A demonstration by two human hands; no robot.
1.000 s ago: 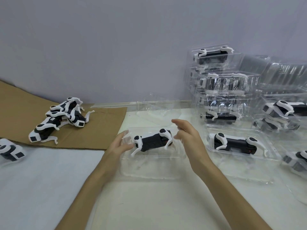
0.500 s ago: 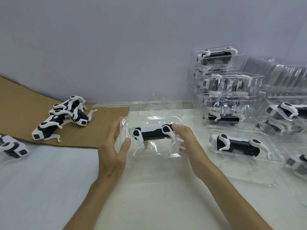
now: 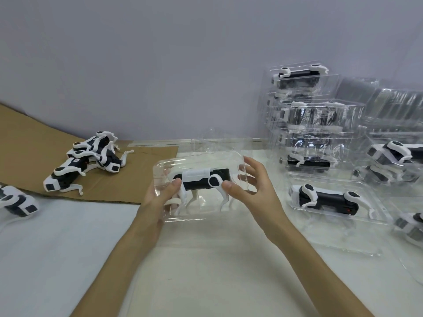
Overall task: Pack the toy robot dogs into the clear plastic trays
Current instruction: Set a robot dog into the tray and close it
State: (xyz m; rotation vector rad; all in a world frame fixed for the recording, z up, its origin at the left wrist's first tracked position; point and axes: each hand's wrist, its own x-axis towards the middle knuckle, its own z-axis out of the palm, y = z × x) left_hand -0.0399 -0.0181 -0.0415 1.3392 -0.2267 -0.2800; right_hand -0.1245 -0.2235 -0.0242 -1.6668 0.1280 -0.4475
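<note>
The clear tray [image 3: 201, 156] was held above the bench [image 3: 206, 271], the toy robot dog [image 3: 199, 180] inside it — left hand [image 3: 158, 202] and right hand [image 3: 251, 191] each had a grip closed on one end. The thin plastic looked light, bendy and slick, best held by its rims; the dog's thin legs seemed fragile. No writing was legible.
</note>
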